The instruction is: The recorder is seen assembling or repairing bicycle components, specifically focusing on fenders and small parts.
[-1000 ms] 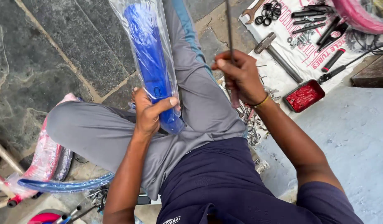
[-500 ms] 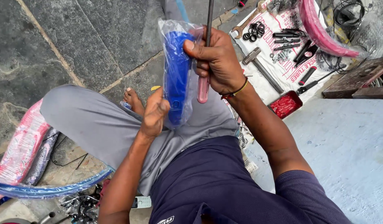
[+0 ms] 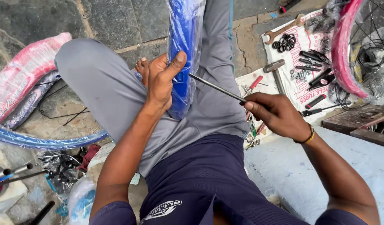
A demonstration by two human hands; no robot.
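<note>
the left hand point(image 3: 160, 81) is clamped on a blue mudguard in clear plastic wrap point(image 3: 183, 54), thumb up along its front and fingers hidden behind it, holding it upright against the grey trouser leg point(image 3: 113, 100) of the seated person. the right hand point(image 3: 277, 114) is closed around a thin dark metal rod point(image 3: 217, 88), whose tip touches the wrapped mudguard just beside the left thumb. a yellow band sits on the right wrist. just beyond the right hand a white printed sheet point(image 3: 283, 89) lies on the stone floor, carrying a hammer point(image 3: 276, 73), a red-handled screwdriver point(image 3: 254, 83), black rings, a wrench point(image 3: 285, 29) and dark small tools. a pink mudguard point(image 3: 344, 46) curves at the far right. to the left, well apart, lie a pink wrapped bundle point(image 3: 23, 71) and a blue wrapped rim point(image 3: 42, 141).
</note>
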